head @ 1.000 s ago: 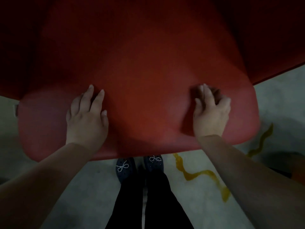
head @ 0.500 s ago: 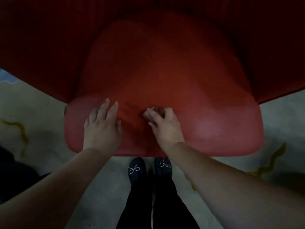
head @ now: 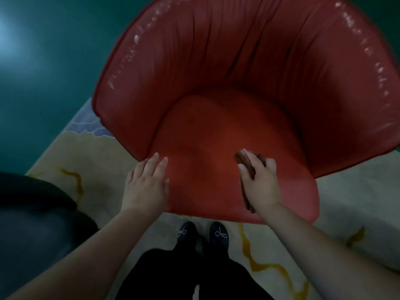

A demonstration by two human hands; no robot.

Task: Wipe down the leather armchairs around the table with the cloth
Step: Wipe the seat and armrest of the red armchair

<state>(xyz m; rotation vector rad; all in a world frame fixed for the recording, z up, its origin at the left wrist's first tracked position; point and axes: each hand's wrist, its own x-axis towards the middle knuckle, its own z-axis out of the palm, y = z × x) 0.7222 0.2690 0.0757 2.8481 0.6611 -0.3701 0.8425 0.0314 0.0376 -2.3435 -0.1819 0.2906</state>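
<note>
A red leather armchair [head: 227, 87] with a curved, wrinkled back fills the upper middle of the head view, its seat facing me. My left hand [head: 146, 185] lies flat with straight fingers on the seat's front left edge. My right hand [head: 259, 180] grips a dark reddish-brown cloth [head: 245, 163] and holds it against the seat's front right part. The cloth shows beyond the fingers and below the wrist; most of it is hidden under the hand.
A pale rug [head: 97, 161] with yellow wavy lines lies under the chair on a dark teal floor [head: 43, 72]. A dark rounded object [head: 32, 213] sits at the left edge. My dark shoes [head: 203, 233] stand just before the seat.
The view has pulled back and up, so the whole chair back now shows. My right hand with the cloth moved from the seat's middle to its right; the left hand stays flat on the left.
</note>
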